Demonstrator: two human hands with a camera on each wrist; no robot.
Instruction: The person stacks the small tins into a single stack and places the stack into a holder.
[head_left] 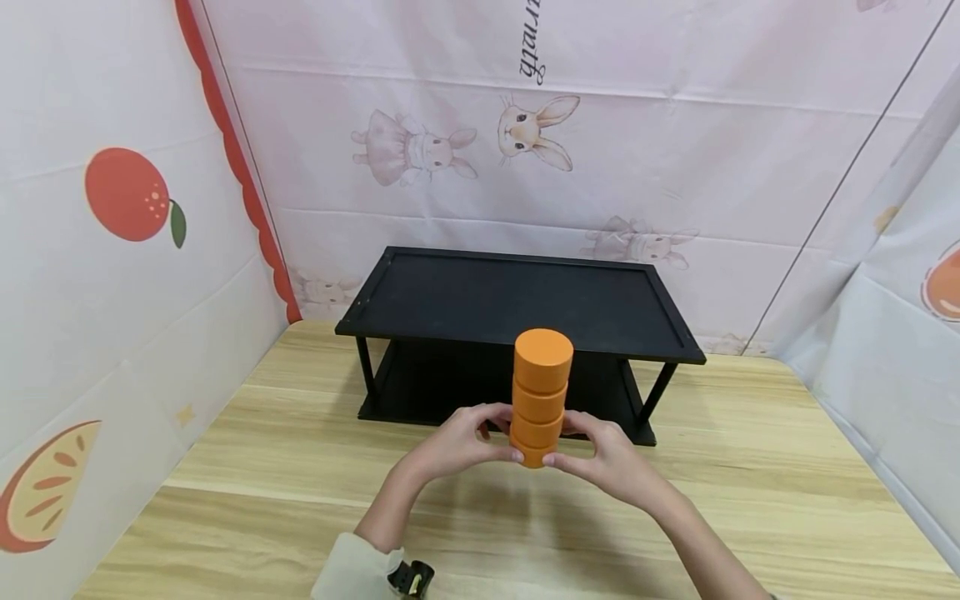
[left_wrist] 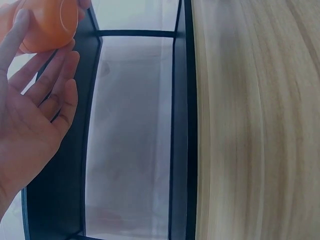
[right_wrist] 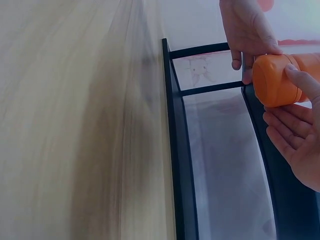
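An orange grooved cylinder, smooth and flat on top, is held up in front of the black shelf in the head view. Whether it is one piece or a stack, I cannot tell. My left hand grips its lower part from the left, thumb in front and fingers behind. From the other side my right hand does the same near the base. In the left wrist view the left hand has its thumb and fingertips on the orange surface. The right wrist view shows the right hand around the cylinder.
Behind the hands stands a low black two-tier shelf with thin posts. It rests on a light wooden table. Cloths printed with rabbits and fruit hang at the back and both sides.
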